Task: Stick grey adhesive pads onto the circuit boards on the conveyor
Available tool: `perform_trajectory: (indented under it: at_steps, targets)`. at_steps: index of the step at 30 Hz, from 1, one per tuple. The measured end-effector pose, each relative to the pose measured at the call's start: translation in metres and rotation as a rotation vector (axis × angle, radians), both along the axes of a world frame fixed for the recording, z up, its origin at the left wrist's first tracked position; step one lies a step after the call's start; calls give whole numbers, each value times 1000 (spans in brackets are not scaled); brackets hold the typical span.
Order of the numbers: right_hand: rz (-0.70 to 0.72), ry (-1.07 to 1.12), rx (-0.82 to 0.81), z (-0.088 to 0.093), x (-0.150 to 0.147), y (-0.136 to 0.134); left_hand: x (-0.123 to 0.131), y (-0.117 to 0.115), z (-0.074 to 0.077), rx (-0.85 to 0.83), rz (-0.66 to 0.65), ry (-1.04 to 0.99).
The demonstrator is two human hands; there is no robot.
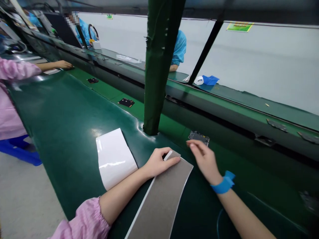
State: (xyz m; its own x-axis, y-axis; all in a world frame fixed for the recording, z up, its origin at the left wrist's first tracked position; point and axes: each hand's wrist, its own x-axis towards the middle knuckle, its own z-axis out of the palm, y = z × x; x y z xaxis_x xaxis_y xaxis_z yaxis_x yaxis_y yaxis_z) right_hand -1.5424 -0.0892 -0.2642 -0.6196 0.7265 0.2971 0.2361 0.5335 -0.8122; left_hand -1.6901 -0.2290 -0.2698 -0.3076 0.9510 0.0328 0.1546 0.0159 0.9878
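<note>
A long grey-brown sheet with a white edge [169,192] runs from the bottom of the view toward the middle. My left hand [159,162] is closed on its far end, thumb lying on top and fingers at the white edge. My right hand [205,161], with a blue band at the wrist, is just right of the sheet's end. Its fingertips are drawn together by the near edge of a circuit board [199,136] on the green strip. Whatever is between those fingertips, if anything, is too small to make out.
A glossy white sheet [114,156] lies left of my forearm. A green-wrapped post [158,73] rises ahead. Other circuit boards [126,102] sit along the green strip [109,91]. A co-worker's hand [63,64] reaches the strip at far left; people in blue are across the line.
</note>
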Motion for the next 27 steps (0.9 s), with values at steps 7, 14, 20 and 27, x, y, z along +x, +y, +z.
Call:
perform_trajectory:
  at_steps: [7,14,20,27]
  targets:
    - [242,42,-105,-11,-11,-18,0,2,-3,-19,10,114]
    - [272,54,-100,-11,-10,-15,0,2,-3,-23,11,136]
    - [276,16,-82,-11,-9,-15,0,2,-4,-28,27,124]
    - [279,11,-100,-12,-10,-12,0,2,-3,-23,29,126]
